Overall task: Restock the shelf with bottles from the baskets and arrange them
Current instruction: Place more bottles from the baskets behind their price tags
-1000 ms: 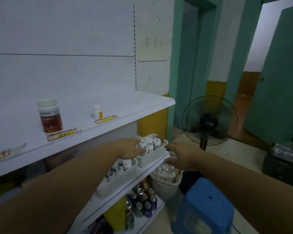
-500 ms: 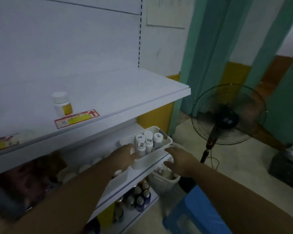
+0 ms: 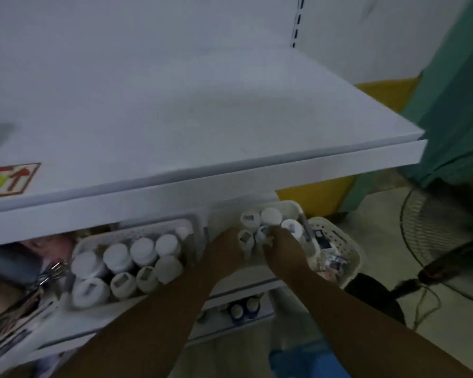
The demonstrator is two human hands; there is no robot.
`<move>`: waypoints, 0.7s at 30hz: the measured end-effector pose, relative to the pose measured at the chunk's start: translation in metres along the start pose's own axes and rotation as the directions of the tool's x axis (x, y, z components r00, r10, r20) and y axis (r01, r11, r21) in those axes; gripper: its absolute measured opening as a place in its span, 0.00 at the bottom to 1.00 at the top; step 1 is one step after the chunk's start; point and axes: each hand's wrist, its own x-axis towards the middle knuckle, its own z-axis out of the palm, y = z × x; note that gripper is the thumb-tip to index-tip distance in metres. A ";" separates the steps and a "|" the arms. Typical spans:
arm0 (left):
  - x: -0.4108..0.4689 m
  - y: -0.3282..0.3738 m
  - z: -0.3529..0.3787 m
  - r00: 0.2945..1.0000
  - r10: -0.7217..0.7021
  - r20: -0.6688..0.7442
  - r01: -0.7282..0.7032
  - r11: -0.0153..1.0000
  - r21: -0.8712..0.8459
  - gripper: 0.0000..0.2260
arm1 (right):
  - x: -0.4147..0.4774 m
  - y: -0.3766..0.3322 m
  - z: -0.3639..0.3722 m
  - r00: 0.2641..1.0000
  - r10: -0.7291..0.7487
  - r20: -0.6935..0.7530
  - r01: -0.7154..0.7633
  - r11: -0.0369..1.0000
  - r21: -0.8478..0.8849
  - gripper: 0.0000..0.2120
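A white basket (image 3: pixel 298 208) on the lower shelf holds several small white bottles (image 3: pixel 271 215). Both my hands are inside it. My left hand (image 3: pixel 225 249) curls its fingers around one white bottle (image 3: pixel 245 238) at the basket's near left. Just right of it, my right hand (image 3: pixel 281 246) closes on a neighbouring bottle (image 3: pixel 262 233). The picture is blurred, so the fingertips are hard to make out. The white upper shelf (image 3: pixel 230 118) above is bare in this view, apart from a red and yellow label (image 3: pixel 8 178) at its left edge.
A second white basket (image 3: pixel 85 241), full of larger white bottles (image 3: pixel 142 249), sits to the left on the same shelf. A third basket (image 3: pixel 350 252) stands lower right, with a fan (image 3: pixel 448 241) beyond it. Dark bottles (image 3: pixel 243 309) fill the bottom shelf; a blue stool (image 3: pixel 298 361) stands below.
My head has tilted down and moved closer to the shelf. Both hands have gone from the basket's rim into the basket and closed on bottles.
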 end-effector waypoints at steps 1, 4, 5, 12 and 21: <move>0.005 0.003 0.006 1.000 -0.028 -0.013 0.027 0.999 -0.045 0.17 | 0.007 0.002 0.005 0.999 0.022 -0.039 -0.021 1.000 0.011 0.20; 0.015 0.006 0.020 0.987 -0.129 -0.094 0.112 0.980 -0.166 0.22 | 0.016 0.006 0.013 0.990 0.028 -0.142 -0.018 0.998 0.065 0.19; 0.018 0.004 0.024 0.984 -0.141 -0.112 0.119 0.975 -0.186 0.22 | 0.017 0.007 0.014 0.988 0.017 -0.156 -0.005 0.997 0.076 0.19; 0.025 -0.002 0.038 0.976 -0.108 -0.192 0.068 0.976 -0.205 0.08 | 0.022 0.010 0.019 0.988 0.048 -0.150 -0.020 0.983 0.180 0.14; 0.004 0.006 -0.009 0.966 -0.148 -0.210 0.014 0.848 -0.530 0.09 | 0.013 0.005 0.008 0.988 0.095 -0.122 -0.045 0.931 0.363 0.15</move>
